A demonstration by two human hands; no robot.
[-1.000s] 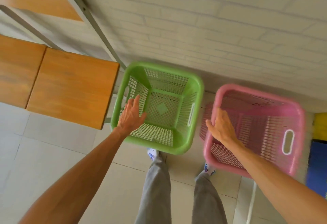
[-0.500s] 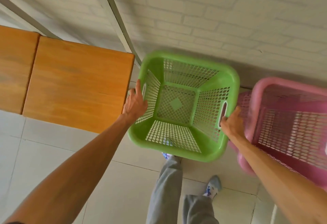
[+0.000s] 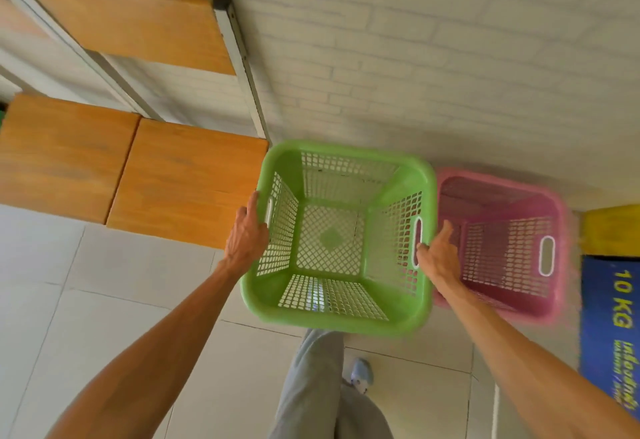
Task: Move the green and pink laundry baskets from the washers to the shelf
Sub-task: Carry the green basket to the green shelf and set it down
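Note:
An empty green laundry basket (image 3: 334,319) hangs in front of me above the tiled floor. My left hand (image 3: 246,234) grips its left handle and my right hand (image 3: 437,255) grips its right handle slot. An empty pink laundry basket (image 3: 502,185) stands just to the right of the green one, against the brick wall, partly hidden by my right hand. A shelf with wooden boards (image 3: 187,182) and white metal posts stands to the left, its near board level with the green basket's left rim.
A white brick wall (image 3: 415,57) runs behind the baskets. A higher wooden shelf board (image 3: 131,22) sits above the lower one. A yellow and blue machine top marked 10 KG (image 3: 613,317) is at the right edge. My legs and a shoe (image 3: 360,372) are below the basket.
My right hand left the pink basket and took the green basket's right handle. The green basket now hangs between both hands beside the shelf, and the pink one stays by the wall.

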